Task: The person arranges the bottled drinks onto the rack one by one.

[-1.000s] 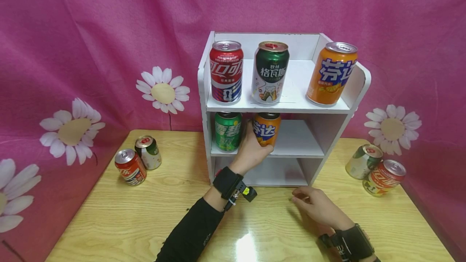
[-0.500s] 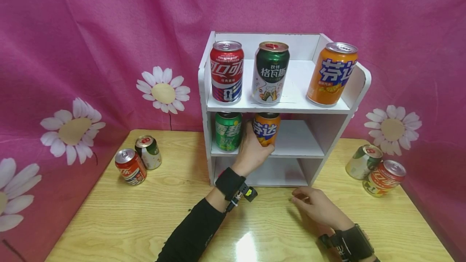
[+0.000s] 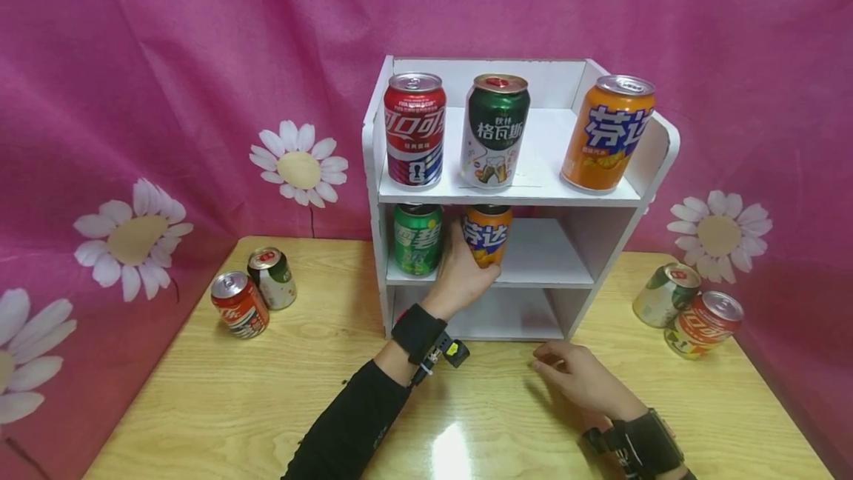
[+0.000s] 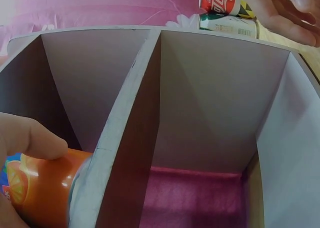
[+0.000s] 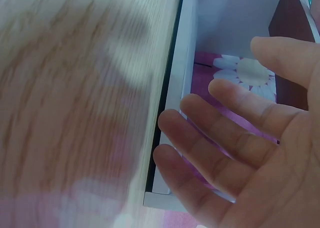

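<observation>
My left hand (image 3: pixel 461 276) reaches onto the middle shelf and grips an orange soda can (image 3: pixel 490 232). The can stands upright at the shelf's front, beside a green soda can (image 3: pixel 417 239). In the left wrist view, the thumb and part of the hand lie on the orange can (image 4: pixel 52 188), whose base meets the shelf board. My right hand (image 3: pixel 580 376) is low by the table, in front of the shelf unit's lower right. Its fingers are relaxed and hold nothing; the right wrist view shows the open palm (image 5: pixel 270 173).
On the top of the white shelf unit (image 3: pixel 460 201) stand a red cola can (image 3: pixel 415 132), a green-and-white can (image 3: pixel 496 132) and an orange can (image 3: pixel 608 135). Two cans (image 3: pixel 240 306) stand on the table (image 3: pixel 220 398) at left, two more (image 3: pixel 703 324) at right. A pink curtain hangs behind.
</observation>
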